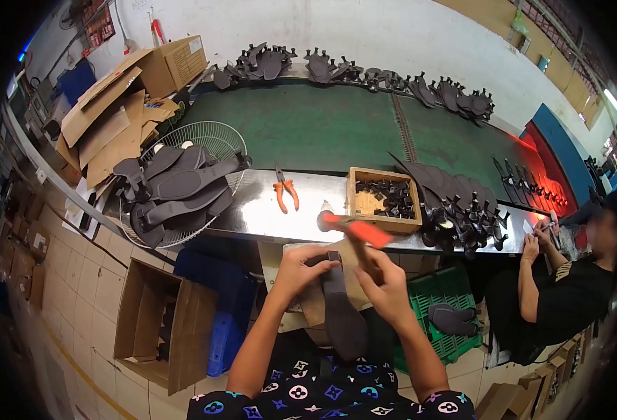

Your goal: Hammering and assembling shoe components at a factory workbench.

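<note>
My left hand [301, 271] is closed at the far end of a dark grey shoe sole [343, 318], thumb and fingers pinching around its raised heel. A small black piece, perhaps a heel tip [334, 256], shows at the fingertips. The sole's wide end points toward my lap, over a pale work board [291, 304]. My right hand [387, 285] grips a hammer [366, 260] by its handle; the red head is raised above and just right of the heel, apart from it and slightly blurred.
Orange-handled pliers [285, 194] and a wooden box [384, 222] of small black parts lie on the metal ledge. Soles fill a wire basket [182, 241] at left and pile at right. Behind runs a green conveyor [287, 126]. A co-worker [567, 280] sits at right, beyond a green crate [448, 283].
</note>
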Tool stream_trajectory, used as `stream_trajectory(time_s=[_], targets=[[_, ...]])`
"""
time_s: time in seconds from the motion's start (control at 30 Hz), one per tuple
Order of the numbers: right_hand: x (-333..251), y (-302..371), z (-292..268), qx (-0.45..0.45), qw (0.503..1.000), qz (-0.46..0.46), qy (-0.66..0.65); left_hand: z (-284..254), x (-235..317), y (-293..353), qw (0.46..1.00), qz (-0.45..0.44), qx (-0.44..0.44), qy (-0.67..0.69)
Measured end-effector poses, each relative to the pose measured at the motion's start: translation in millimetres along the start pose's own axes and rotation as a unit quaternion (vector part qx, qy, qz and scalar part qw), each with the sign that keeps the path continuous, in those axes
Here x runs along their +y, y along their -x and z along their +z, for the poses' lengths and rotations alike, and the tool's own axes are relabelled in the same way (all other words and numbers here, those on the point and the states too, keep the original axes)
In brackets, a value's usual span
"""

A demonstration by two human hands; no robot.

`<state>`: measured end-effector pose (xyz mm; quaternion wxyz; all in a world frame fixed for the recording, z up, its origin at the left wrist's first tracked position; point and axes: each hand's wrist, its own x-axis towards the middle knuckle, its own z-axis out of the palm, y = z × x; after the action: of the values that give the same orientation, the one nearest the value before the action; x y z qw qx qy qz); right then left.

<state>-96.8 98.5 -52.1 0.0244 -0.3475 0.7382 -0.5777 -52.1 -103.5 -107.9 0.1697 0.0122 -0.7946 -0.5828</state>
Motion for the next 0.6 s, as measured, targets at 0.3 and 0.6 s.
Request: stream_trajectory(time_s=[0.3,0.6], targets=[[-32.7,36.8,-18.1,-0.064,0.985,-0.048,0.154,0.0,6.7,0.3,0.997,-0.045,-0.02,0.062],[-70.4,33.6,-34.5,-0.051,0.976,-0.076,0.199,-4.5,9.5,13.1,0.992,0.003,-0.027,-0.119]])
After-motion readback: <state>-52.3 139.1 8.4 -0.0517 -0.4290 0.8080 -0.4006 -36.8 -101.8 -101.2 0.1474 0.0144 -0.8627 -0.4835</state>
